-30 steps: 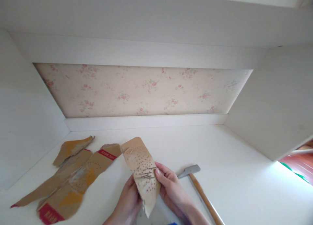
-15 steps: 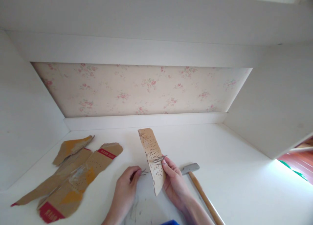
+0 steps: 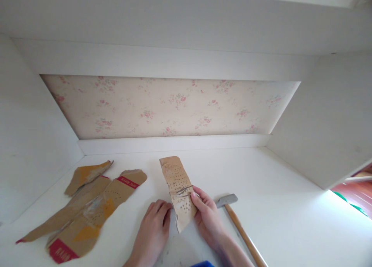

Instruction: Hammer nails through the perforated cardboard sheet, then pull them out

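My right hand point(image 3: 207, 212) grips a narrow cardboard strip point(image 3: 177, 174) by its right edge, the thumb in front. Rows of small holes cover the strip, and it is held tilted above the white surface. Several thin, dark nails point(image 3: 183, 191) lie across its face under my right thumb. My left hand point(image 3: 155, 224) is closed at the strip's left edge. Its fingertips, with the nails seen in them a moment ago, are hidden beside or behind the cardboard.
A hammer point(image 3: 242, 232) with a wooden handle lies right of my right hand. Torn cardboard pieces point(image 3: 87, 212) with red and orange patches lie at the left. A blue thing point(image 3: 202, 264) shows at the bottom edge. White side panels and a low board enclose the surface.
My left hand has moved right to the strip's edge, and the nails in its fingers have gone out of sight. The strip has turned slightly to face me more, its top shifting left.
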`<action>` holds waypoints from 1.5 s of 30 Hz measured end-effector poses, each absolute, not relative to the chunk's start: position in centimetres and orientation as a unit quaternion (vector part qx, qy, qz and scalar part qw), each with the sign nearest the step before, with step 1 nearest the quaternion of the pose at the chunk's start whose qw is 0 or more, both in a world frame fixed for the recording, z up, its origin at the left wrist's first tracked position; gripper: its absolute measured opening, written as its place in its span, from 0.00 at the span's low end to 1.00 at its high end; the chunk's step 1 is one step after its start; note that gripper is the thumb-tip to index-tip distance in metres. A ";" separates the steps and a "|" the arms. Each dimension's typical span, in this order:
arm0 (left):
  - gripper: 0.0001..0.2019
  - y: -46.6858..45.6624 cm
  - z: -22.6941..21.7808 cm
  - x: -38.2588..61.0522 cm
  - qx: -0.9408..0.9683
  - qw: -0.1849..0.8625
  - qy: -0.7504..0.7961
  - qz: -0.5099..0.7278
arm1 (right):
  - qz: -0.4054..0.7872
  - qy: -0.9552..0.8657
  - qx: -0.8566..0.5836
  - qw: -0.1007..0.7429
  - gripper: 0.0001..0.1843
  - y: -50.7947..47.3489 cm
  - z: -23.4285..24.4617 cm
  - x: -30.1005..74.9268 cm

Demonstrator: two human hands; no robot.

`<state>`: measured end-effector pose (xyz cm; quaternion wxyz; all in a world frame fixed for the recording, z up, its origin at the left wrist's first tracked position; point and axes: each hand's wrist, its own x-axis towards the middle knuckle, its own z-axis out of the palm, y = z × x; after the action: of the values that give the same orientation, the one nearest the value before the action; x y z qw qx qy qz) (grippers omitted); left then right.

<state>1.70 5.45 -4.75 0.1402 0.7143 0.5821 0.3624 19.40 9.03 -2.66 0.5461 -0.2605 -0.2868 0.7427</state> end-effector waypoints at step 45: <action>0.21 4.9 -3.0 2.5 0.514 0.429 0.572 0.474 | 0.716 -0.374 -0.320 0.496 0.16 8.5 -2.8 18.9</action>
<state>2.52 4.86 -3.01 0.4286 0.5141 0.5720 0.4741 18.90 8.48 -2.77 0.4961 -0.3197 -0.3737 0.7155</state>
